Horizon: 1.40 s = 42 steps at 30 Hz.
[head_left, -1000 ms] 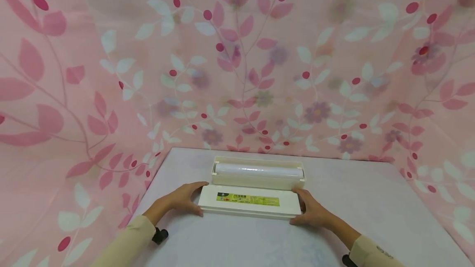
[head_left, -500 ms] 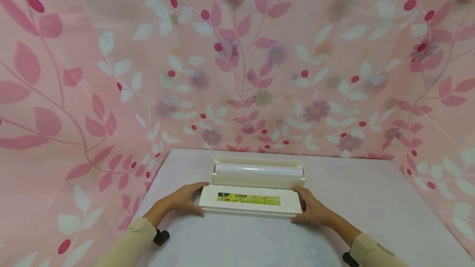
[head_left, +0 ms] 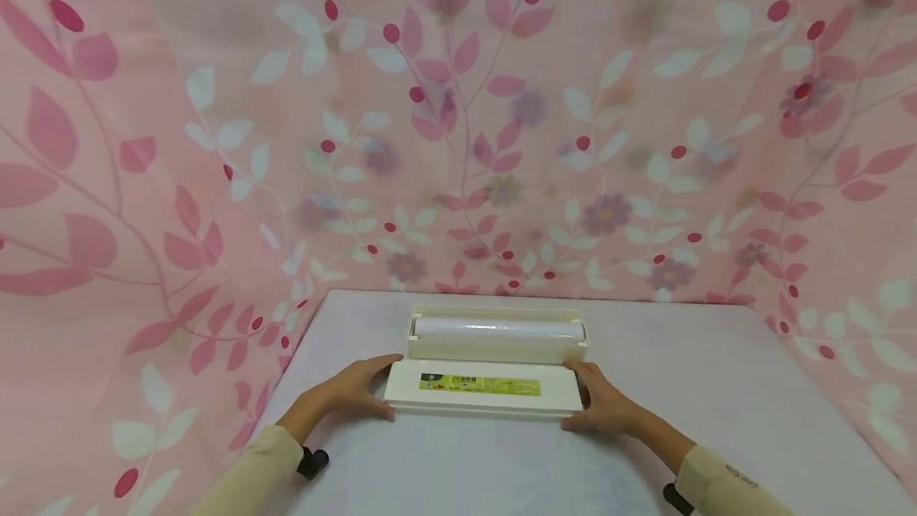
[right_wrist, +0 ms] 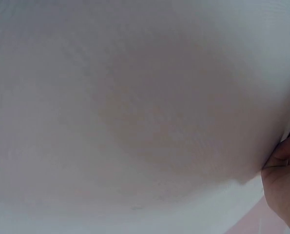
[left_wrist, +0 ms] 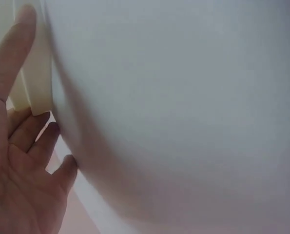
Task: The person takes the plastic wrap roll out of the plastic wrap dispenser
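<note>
The white lid [head_left: 484, 402] lies lengthwise left to right between the left hand [head_left: 351, 388] and right hand [head_left: 605, 404], neither nearer; their fingers grip its ends, though the right wrist view barely shows this. Just beyond sits an open box [head_left: 494, 351] holding a roll [head_left: 501, 330], on a pale surface [head_left: 458, 468] walled by flowered cloth [head_left: 358, 102].

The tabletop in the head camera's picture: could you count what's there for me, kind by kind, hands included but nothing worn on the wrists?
Boxes: 1, the open box
Rolls: 1, the roll inside it
Lids: 1, the labelled lid
Hands: 2, the left hand and right hand
Total: 5
</note>
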Tool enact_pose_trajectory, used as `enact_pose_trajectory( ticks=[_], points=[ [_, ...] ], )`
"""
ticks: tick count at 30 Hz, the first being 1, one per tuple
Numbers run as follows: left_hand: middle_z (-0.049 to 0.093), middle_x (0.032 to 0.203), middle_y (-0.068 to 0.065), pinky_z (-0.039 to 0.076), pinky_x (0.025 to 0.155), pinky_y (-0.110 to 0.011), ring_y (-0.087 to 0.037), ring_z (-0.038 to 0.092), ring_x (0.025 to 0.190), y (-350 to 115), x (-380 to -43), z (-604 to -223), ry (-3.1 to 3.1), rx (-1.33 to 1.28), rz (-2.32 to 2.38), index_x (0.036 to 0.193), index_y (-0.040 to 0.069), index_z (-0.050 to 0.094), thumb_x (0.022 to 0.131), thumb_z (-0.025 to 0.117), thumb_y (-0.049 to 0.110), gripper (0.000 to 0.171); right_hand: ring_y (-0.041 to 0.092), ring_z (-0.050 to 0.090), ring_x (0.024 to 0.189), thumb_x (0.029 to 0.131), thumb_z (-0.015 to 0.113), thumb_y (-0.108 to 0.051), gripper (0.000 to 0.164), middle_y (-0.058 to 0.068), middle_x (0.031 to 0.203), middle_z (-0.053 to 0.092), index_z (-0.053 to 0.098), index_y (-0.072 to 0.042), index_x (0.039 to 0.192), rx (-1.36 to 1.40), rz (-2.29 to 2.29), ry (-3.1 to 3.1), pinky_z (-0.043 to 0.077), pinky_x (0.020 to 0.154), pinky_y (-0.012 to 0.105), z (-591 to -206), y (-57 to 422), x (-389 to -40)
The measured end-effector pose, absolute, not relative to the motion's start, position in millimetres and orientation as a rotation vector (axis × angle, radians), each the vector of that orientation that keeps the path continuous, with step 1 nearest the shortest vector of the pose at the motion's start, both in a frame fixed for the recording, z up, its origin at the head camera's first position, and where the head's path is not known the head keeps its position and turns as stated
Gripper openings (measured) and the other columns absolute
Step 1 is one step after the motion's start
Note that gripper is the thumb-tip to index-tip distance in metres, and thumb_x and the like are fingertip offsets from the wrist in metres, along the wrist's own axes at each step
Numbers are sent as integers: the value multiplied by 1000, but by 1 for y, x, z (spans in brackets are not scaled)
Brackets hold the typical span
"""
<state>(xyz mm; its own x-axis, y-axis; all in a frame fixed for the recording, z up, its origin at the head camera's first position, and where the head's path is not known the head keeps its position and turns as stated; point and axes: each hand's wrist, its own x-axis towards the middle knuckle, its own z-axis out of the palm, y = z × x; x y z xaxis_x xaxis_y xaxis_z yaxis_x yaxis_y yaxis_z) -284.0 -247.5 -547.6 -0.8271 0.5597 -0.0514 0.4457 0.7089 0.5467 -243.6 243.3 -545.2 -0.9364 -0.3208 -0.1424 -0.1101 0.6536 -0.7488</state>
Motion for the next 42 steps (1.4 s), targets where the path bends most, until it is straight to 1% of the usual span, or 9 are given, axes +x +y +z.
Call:
enact_pose_trajectory(
  ticks=[4,11,17,25,31,34,36,39,42],
  points=[
    [50,148,-12,38,110,-57,-35,46,137,-245,-286,-546,2710,824,762,148,7,43,66,87,53,104,31,46,120,64,94,-28,110,23,146,32,30,-4,150,-345,-1159,2617,41,102,51,-544,245,-246],
    [50,148,-12,38,110,-57,-35,46,136,-245,-283,-546,2705,772,759,148,8,43,65,88,52,105,27,48,115,62,95,-26,109,21,146,35,33,-5,149,-352,-1181,2614,44,96,40,-545,244,-245],
    [54,144,-11,40,109,-54,-31,50,133,-238,-285,-540,2713,825,735,145,6,46,63,89,53,104,23,50,101,62,95,-23,107,21,142,38,33,-4,147,-346,-1201,2608,44,82,27,-544,248,-242],
    [49,148,-13,38,110,-56,-34,46,137,-240,-282,-539,2703,790,730,148,6,42,65,89,51,105,23,49,106,62,95,-29,115,20,143,36,25,-3,151,-380,-1176,2627,43,85,28,-548,247,-244],
    [38,155,-17,32,114,-57,-37,36,143,-247,-275,-536,2722,782,725,152,7,34,74,81,56,104,19,50,95,61,95,-31,123,25,141,34,19,3,152,-407,-1129,2695,43,75,22,-548,249,-237],
    [33,158,-20,28,115,-59,-39,31,146,-253,-271,-530,2778,733,713,154,8,32,82,71,60,97,19,53,96,65,92,-37,115,25,144,34,25,-1,151,-370,-1100,2729,46,76,26,-544,257,-231],
    [32,158,-20,27,114,-63,-41,31,146,-258,-270,-527,2840,703,685,155,11,32,87,64,62,90,22,55,101,72,87,-43,105,25,145,34,28,-3,149,-362,-1060,2773,49,80,33,-539,264,-227],
    [27,160,-22,21,112,-71,-46,27,145,-266,-268,-524,2945,632,619,156,17,30,91,57,63,84,35,56,112,80,77,-53,98,25,147,32,29,-3,149,-374,-894,2932,52,86,51,-533,273,-222],
    [21,162,-22,14,110,-75,-49,22,146,-271,-266,-525,3058,568,516,156,24,30,92,52,66,80,50,48,123,85,67,-59,97,26,154,26,26,-2,151,-399,-708,3118,43,91,69,-526,280,-220]
  ],
)
